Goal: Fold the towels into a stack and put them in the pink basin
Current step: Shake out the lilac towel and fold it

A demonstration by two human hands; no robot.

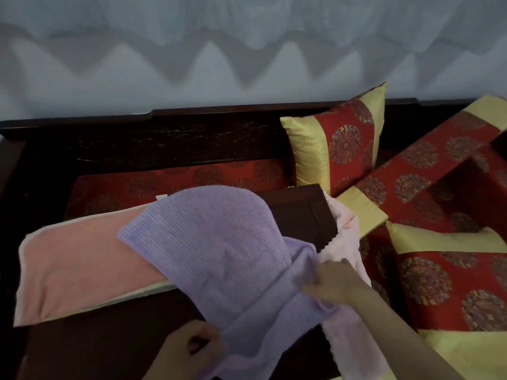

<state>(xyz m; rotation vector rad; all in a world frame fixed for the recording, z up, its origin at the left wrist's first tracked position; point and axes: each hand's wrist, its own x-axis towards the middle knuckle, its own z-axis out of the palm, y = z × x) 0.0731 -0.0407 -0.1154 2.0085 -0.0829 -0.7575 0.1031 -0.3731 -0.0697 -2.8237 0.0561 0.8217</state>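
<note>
Pale grey-blue wall [247,64], zigzag shadows across it. Dark carved wooden bench [164,133] below, with a red patterned seat pad [178,176]. Dark wooden tabletop [109,338] nearest.

Left hand [189,349] pinches the near edge of the lilac ribbed towel [219,242]. Right hand [332,281] grips its right side, fingers curled into the cloth. The towel billows up beyond both hands.

Salmon towel with cream border [82,261] lies flat, left of the fingers. Pale pink fluffy towel [348,242] sits just beyond the right fingers. 3 red-and-gold brocade cushions [332,144] lie further right.
</note>
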